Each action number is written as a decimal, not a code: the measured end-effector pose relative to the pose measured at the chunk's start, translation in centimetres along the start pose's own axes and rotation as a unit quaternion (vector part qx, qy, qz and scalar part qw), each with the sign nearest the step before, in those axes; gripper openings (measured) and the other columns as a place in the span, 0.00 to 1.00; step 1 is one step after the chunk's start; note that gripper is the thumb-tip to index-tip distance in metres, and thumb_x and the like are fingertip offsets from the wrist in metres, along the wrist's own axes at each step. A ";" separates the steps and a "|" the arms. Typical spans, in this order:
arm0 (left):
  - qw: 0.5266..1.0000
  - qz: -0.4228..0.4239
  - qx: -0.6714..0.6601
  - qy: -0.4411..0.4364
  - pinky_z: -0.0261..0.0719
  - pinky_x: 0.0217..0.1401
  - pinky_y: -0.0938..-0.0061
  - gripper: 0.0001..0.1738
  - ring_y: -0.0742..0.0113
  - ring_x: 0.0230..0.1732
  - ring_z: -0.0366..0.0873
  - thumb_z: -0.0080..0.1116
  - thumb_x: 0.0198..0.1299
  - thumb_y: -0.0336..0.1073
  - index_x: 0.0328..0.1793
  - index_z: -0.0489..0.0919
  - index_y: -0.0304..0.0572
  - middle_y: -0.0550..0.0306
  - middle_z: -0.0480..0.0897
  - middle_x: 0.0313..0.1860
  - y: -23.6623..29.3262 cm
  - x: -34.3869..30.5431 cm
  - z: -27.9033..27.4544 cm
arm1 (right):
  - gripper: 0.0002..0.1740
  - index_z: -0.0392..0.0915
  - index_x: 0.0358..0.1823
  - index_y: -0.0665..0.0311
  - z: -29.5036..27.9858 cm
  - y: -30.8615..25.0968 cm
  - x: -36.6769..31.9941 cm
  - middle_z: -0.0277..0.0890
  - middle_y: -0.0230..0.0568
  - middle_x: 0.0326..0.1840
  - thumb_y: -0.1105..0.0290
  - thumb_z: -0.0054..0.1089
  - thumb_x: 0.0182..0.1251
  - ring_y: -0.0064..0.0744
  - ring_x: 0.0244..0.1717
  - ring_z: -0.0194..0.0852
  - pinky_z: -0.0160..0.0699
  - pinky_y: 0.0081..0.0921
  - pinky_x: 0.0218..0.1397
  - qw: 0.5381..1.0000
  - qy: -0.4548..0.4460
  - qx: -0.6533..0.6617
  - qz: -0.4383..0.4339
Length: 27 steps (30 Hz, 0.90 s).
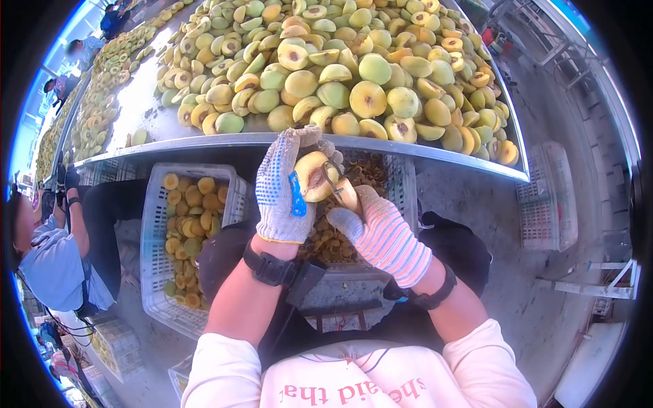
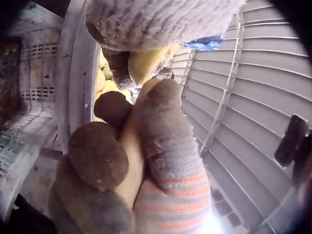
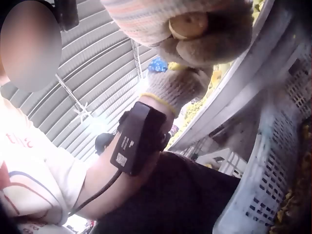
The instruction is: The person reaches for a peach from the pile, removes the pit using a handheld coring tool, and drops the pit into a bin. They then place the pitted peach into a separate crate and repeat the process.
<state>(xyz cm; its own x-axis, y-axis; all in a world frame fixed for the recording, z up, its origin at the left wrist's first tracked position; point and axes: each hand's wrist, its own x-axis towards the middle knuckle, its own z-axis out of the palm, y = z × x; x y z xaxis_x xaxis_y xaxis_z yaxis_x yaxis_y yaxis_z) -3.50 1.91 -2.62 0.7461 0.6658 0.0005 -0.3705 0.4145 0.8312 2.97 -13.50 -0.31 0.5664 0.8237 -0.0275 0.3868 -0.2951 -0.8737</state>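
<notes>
A yellow-green peach half lies in my gloved left hand, cut side turned to the right. The fingers curl up round it, and blue tape shows on the glove. My right hand, in a striped glove, grips the wooden handle of a pitting tool. Its curved metal blade is at the dark stone hollow in the cut face. In the left wrist view the light handle runs between the right fingers and thumb. The handle's butt pokes out of that fist in the right wrist view.
A metal-edged table ahead bears a heap of peach halves. Below my hands stands a crate of brownish scraps. A white crate of pitted halves is at the left, near another seated person. Another crate stands right.
</notes>
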 end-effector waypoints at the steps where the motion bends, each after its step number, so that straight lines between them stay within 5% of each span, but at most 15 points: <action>1: 0.999 -0.018 -0.051 -0.002 0.84 0.47 0.69 0.13 0.60 0.40 0.84 0.51 0.72 0.35 0.53 0.78 0.32 0.49 0.83 0.41 -0.1 0.0 -0.1 | 0.21 0.71 0.46 0.66 0.1 0.1 -0.1 0.78 0.59 0.29 0.56 0.65 0.66 0.66 0.36 0.79 0.76 0.49 0.34 1.000 0.002 -0.003 0.000; 4: 0.985 -0.067 -0.157 0.008 0.85 0.46 0.67 0.13 0.59 0.40 0.84 0.53 0.72 0.36 0.52 0.78 0.33 0.48 0.83 0.40 -0.3 0.2 0.0 | 0.21 0.70 0.46 0.66 0.4 -0.1 0.0 0.79 0.58 0.29 0.57 0.65 0.66 0.65 0.35 0.80 0.78 0.49 0.35 0.995 -0.007 -0.091 0.027; 8: 0.988 -0.053 -0.131 0.069 0.86 0.43 0.66 0.13 0.58 0.39 0.84 0.54 0.72 0.38 0.50 0.79 0.33 0.48 0.84 0.40 -0.5 0.0 0.6 | 0.21 0.69 0.46 0.67 0.3 -0.5 0.1 0.79 0.57 0.29 0.57 0.64 0.66 0.63 0.34 0.81 0.80 0.49 0.35 0.987 -0.021 -0.152 0.038; 13: 0.989 -0.031 -0.130 0.069 0.87 0.42 0.65 0.13 0.58 0.37 0.85 0.55 0.72 0.38 0.48 0.80 0.33 0.49 0.84 0.39 -0.3 -0.2 0.7 | 0.21 0.70 0.46 0.68 0.6 -0.7 0.5 0.80 0.59 0.32 0.59 0.65 0.64 0.62 0.37 0.82 0.80 0.47 0.38 0.988 -0.047 -0.132 0.069; 19: 0.991 0.082 0.098 0.030 0.86 0.45 0.70 0.15 0.63 0.42 0.85 0.50 0.73 0.38 0.52 0.78 0.32 0.51 0.84 0.40 1.3 -1.3 1.4 | 0.22 0.72 0.48 0.70 1.6 -0.5 0.5 0.80 0.60 0.35 0.62 0.68 0.60 0.61 0.41 0.81 0.80 0.44 0.42 0.993 -0.079 -0.022 0.081; 24: 0.984 0.099 0.144 -0.019 0.85 0.47 0.69 0.18 0.63 0.44 0.84 0.48 0.75 0.40 0.54 0.78 0.31 0.49 0.83 0.45 1.8 -0.7 1.2 | 0.24 0.73 0.49 0.69 1.1 -0.4 0.5 0.80 0.56 0.35 0.62 0.70 0.59 0.57 0.39 0.82 0.80 0.40 0.43 0.994 -0.074 0.064 0.049; 27: 0.999 0.013 0.012 -0.043 0.85 0.49 0.65 0.21 0.60 0.45 0.84 0.46 0.76 0.45 0.58 0.76 0.32 0.47 0.83 0.46 1.9 -0.5 1.7 | 0.23 0.73 0.49 0.69 1.1 -0.3 0.5 0.80 0.53 0.34 0.63 0.70 0.59 0.53 0.37 0.82 0.80 0.38 0.42 0.996 -0.036 0.075 0.013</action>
<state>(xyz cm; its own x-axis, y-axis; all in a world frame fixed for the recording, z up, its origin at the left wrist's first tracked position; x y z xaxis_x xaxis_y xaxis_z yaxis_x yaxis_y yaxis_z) -3.66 1.27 -0.14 0.7815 0.6202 0.0684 -0.3774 0.3825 0.8434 2.30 -12.44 -0.57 0.5185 0.8512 -0.0815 0.2560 -0.2454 -0.9350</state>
